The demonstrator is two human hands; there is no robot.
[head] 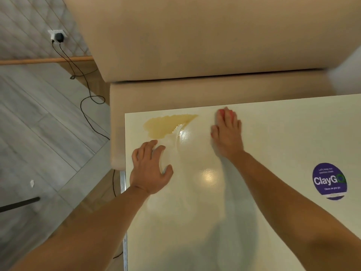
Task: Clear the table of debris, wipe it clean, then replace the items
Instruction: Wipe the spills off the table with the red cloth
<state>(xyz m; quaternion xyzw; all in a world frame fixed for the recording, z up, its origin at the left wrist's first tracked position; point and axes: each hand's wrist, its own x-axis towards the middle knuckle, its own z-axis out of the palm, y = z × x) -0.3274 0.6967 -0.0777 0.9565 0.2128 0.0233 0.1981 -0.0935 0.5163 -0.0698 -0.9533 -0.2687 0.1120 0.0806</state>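
A yellow-brown spill [168,125] lies near the far left corner of the white table [273,137]. A clear wet smear [181,137] curves from the spill toward me. My left hand [151,168] sits just on the near side of the spill with its fingers bent over something pale, apparently a white wipe [162,164] that barely stands out from the tabletop. My right hand [227,132] lies flat on the table to the right of the spill, fingers straight and pointing at the far edge.
A beige upholstered bench [195,45] stands right behind the table's far edge. A round purple sticker [329,180] is on the table at the right. On the floor to the left are a black cable [88,98], a wall socket [56,36] and a white scrap [31,183].
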